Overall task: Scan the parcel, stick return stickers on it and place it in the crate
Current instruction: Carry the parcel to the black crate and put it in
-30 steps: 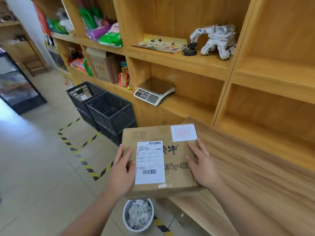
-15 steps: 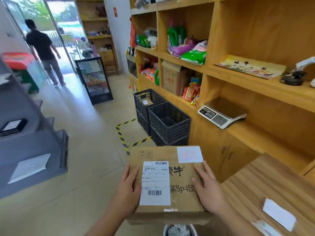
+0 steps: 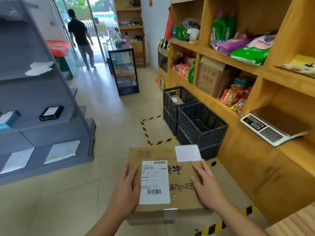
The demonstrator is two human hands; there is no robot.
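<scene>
With the left hand (image 3: 127, 189) and right hand (image 3: 207, 186) each holding a side of the box (image 3: 179, 181) with flat fingers, up off the floor, keep it level and lower it into the near crate (image 3: 202, 126).

Open floor (image 3: 109, 126) ahead; stacked crates (image 3: 202, 124) line the shelving (image 3: 247, 68).

Stickered cardboard parcel (image 3: 177, 176), flat, near crates (image 3: 201, 123)

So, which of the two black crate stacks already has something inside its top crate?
The farther crate stack, nearer the door: a brown parcel with a white label lies in its top crate. The nearer crate stack, just beyond the carried parcel, shows only bare mesh inside.
</scene>
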